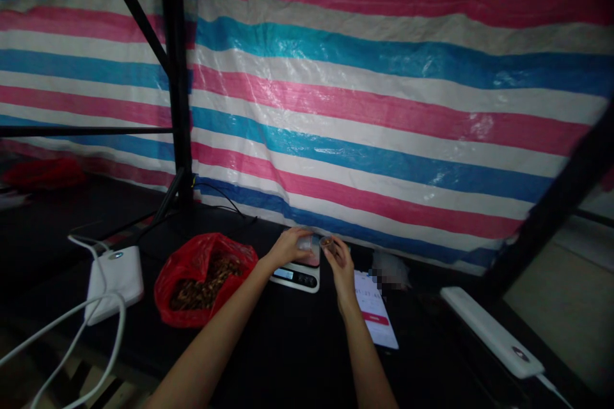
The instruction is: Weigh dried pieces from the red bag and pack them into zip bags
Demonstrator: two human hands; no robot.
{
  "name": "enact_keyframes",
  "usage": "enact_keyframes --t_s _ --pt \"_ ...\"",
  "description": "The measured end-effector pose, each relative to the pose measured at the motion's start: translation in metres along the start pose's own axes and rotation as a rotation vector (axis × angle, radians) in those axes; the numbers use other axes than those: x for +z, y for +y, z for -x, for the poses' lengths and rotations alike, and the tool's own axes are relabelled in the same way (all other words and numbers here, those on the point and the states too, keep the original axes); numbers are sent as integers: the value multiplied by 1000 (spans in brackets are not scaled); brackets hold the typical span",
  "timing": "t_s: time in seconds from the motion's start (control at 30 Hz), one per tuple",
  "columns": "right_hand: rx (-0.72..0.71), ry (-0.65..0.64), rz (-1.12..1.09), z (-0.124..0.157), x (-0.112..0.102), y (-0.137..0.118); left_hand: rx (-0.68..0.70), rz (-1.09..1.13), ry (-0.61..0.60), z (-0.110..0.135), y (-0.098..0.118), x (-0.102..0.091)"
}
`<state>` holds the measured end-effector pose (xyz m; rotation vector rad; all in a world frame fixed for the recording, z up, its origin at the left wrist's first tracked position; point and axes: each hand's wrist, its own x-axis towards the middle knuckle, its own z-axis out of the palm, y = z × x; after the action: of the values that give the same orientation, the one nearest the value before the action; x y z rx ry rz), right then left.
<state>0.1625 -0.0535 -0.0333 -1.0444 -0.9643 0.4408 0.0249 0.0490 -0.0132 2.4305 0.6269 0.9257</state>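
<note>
My left hand (290,245) is closed around a small clear container (308,246) that stands on a white digital kitchen scale (297,277). Just right of it, my right hand (338,255) pinches a small brownish item (327,243) at the container's edge. An open red plastic bag (204,278) full of brown dried pieces lies to the left of the scale. Everything rests on a dark table top (288,345).
A white power bank with white cables (115,278) lies at the left. A phone with a lit screen (375,308) lies right of the scale, with another white power bank (492,331) further right. A striped tarp (384,108) and a black shelf post (178,77) stand behind.
</note>
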Motion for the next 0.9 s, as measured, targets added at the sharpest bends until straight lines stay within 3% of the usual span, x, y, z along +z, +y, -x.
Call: enact_keyframes --t_s 0.17,0.3,0.5,0.63,0.9 --pt "12 -18 -5 7 8 -17 -76 450 73 16 12 -8" --pt "-30 -55 39 7 16 -26 -112 667 85 17 15 -13" --pt "-50 -265 251 -12 25 -34 -125 876 116 15 4 -9" --pt "-100 -361 394 -27 30 -41 -160 938 105 18 -1 -11" --pt "-105 -460 488 -39 30 -44 -113 822 95 19 0 -17"
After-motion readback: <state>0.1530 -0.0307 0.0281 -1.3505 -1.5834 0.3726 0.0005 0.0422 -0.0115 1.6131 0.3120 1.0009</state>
